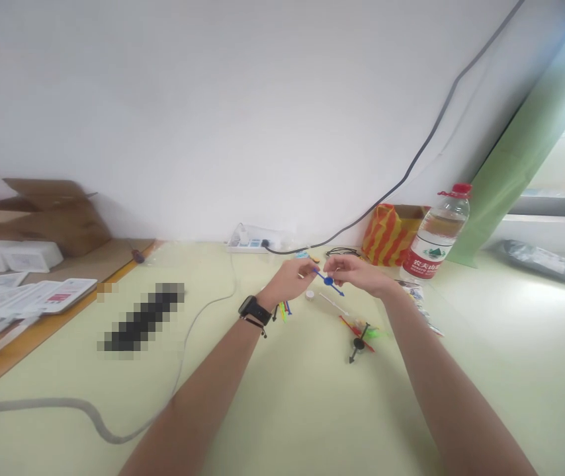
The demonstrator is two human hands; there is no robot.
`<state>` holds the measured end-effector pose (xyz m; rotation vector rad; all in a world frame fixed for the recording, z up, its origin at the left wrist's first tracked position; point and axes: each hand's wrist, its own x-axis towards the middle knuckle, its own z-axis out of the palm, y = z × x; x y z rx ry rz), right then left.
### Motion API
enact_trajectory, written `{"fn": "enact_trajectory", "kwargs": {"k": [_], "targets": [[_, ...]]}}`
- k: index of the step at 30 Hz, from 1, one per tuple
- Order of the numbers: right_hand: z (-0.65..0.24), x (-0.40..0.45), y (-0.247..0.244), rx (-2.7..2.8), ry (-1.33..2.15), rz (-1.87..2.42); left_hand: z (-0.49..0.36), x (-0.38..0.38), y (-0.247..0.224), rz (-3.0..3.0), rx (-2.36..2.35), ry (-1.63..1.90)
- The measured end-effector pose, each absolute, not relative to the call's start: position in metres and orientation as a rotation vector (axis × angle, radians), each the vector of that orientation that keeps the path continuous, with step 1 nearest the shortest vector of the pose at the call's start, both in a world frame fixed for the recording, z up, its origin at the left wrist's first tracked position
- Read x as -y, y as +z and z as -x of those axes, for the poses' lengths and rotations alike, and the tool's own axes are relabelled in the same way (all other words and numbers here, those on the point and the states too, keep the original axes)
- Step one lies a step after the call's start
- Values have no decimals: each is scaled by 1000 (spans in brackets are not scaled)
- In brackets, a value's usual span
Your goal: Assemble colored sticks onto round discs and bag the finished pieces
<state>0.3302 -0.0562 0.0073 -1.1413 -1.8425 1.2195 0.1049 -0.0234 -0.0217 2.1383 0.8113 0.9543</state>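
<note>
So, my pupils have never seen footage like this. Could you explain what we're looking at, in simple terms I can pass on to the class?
There is no machine here: a person works with two bare hands. The single picture comes from a camera worn on their head, looking forward and down.

The left hand, with a black watch on its wrist, appears to pinch one end of a thin blue piece. The right hand is close beside it; whether it grips too is unclear.

On the pale green table lie a black arrow-tipped piece and other small coloured parts. Further back stand a power strip and a red-capped bottle.
</note>
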Motion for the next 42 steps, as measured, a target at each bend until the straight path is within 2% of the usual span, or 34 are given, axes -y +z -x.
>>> {"fn": "enact_trajectory", "kwargs": {"k": [6, 11, 17, 24, 35, 39, 42], "targets": [[-309, 41, -15, 1483, 1264, 1065, -111, 21, -25, -1817, -742, 1013], [-300, 42, -15, 1498, 1225, 1100, -109, 17, -30, -1738, -801, 1146], [-299, 47, -10, 1546, 1349, 1046, -106, 14, -30, -1792, -787, 1090], [-295, 49, -16, 1753, 1140, 1291, -104, 13, -33, -1940, -673, 922], [-330, 40, -25, 2061, 787, 1834, -80, 8, -39, -2265, -969, 606], [-353, 48, -9, 2173, 826, 1944, -74, 3, -42, -2321, -1015, 534], [-365, 56, 2, 2349, 1065, 1974, -73, 1, -45, -2333, -1033, 522]]}}
